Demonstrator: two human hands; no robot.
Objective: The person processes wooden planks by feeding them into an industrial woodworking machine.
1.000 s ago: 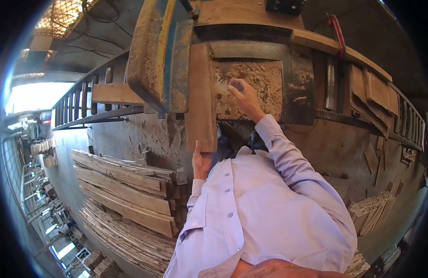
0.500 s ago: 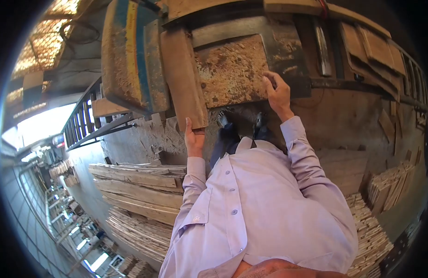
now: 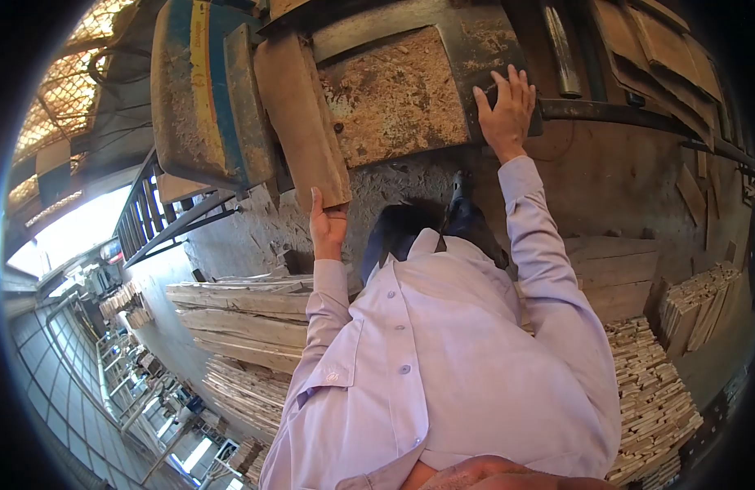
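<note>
My left hand grips the near end of a wooden board, thumb along its edge and the other fingers partly hidden under it. The board lies lengthwise on the machine, beside its blue and yellow housing. My right hand is spread with fingers apart over the right side of the machine's dark metal table. Between the two hands is a recessed panel coated with sawdust and chips.
Long planks are piled on the floor to the left. Bundles of short wood strips stand at the lower right. A metal roller and leaning boards are at the upper right. Wood scraps litter the floor near my feet.
My right hand has moved from the panel's right edge up and rightward onto the metal table, its fingers spreading. My left hand stays on the board's end. The view has shifted slightly.
</note>
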